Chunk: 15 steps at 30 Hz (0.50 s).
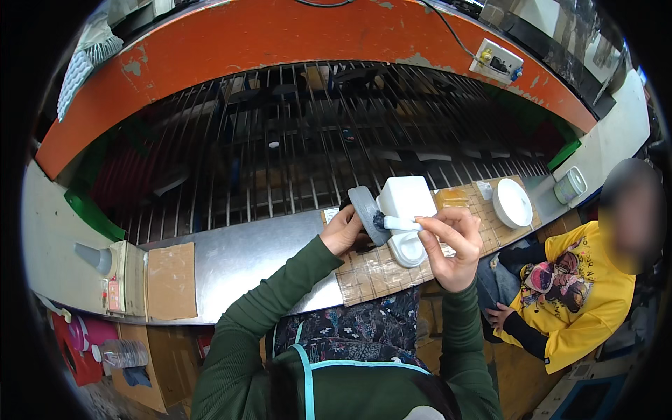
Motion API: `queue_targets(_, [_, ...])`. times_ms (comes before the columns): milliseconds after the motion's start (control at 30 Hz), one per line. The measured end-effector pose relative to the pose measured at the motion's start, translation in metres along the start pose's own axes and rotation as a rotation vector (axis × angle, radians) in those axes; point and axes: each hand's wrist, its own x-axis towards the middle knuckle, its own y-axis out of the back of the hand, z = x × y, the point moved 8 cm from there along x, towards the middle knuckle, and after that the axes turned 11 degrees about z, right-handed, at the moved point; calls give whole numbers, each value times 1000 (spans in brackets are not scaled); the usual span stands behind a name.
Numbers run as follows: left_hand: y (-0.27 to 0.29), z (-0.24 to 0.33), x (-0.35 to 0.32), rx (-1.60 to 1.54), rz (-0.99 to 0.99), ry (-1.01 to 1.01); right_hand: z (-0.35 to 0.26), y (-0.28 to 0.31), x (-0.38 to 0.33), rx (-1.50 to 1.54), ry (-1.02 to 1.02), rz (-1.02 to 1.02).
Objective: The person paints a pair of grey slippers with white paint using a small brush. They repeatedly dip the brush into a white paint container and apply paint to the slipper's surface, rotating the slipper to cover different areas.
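Note:
My left hand (342, 230) grips a grey shoe sole (368, 213), held tilted up on edge, with dark material showing behind it. In my right hand (451, 250) a white-handled brush (402, 223) is pinched between thumb and fingers. Its dark bristles touch the face of the sole. Just beyond the brush stands a white square container (407, 196). Closer to me, a smaller white round-topped piece (409, 250) sits beside it, partly overlapped by the brush and hand.
Under the containers lies a tan board (371, 276) covered in clear tape. A white bowl (513, 203) and a green-white tub (570, 185) stand to the right. Metal rollers (280, 175) run beyond the ledge. Cardboard (171, 281) lies left. A person in yellow (581, 294) sits at right.

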Motion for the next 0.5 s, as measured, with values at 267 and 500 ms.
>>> queue_targets(267, [-25,-7,-29,-104,-39,265,1,-1,1,19,8,-47])
queue_targets(500, [-54,-8,-52,-309,-159,375,1,3,-1,-7,33,-16])
